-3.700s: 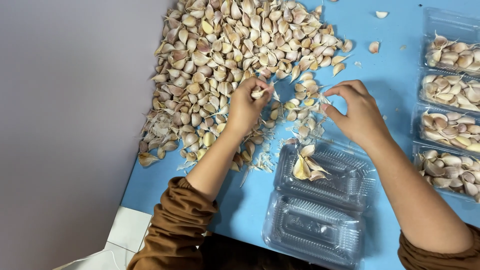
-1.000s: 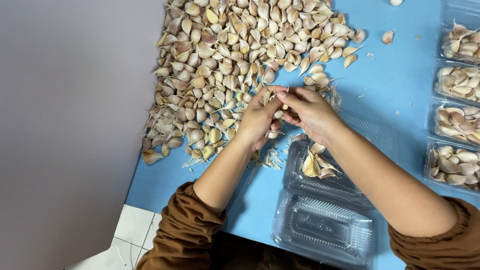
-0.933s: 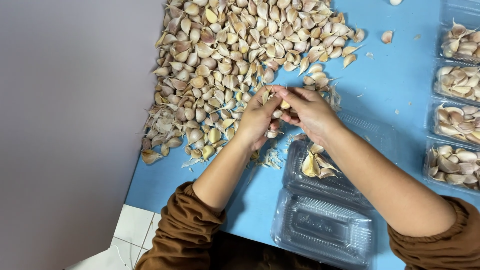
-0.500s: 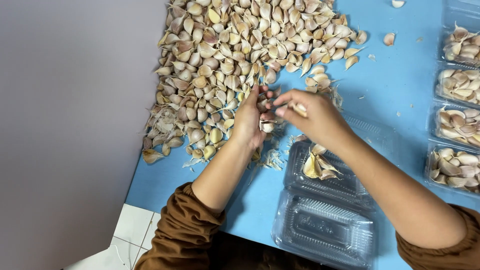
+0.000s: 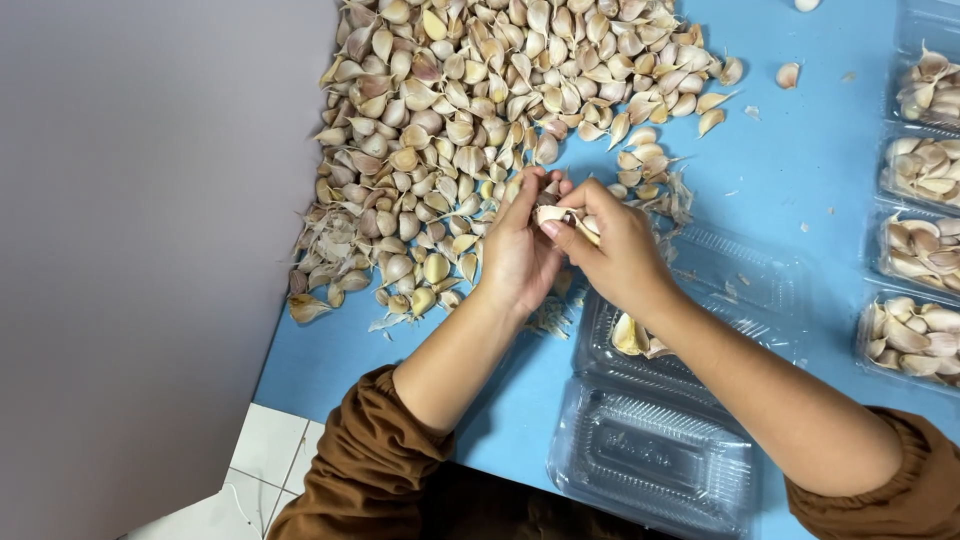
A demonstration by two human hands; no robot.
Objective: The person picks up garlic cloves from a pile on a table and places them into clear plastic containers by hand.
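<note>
Both hands meet over the blue worktop [image 5: 800,160], at the near edge of the garlic clove pile [image 5: 480,110]. Left hand [image 5: 520,250] is closed, fingers pinching a garlic clove [image 5: 550,213]; right hand [image 5: 615,250] pinches the same clove from the other side, thumb and forefinger on it, fingertips of both hands touching. The pile spreads away from the hands and to the left hand's outer side, running close to the worktop's left edge, beyond which lies grey floor [image 5: 130,250]. Just beneath the right wrist sits an open clear clamshell box [image 5: 660,440] holding a few cloves; its near half lies at the worktop's front edge. Well off the right hand's outer side, filled clear boxes [image 5: 915,260] line the right border. Bare blue surface stays free between the right hand and those boxes.
</note>
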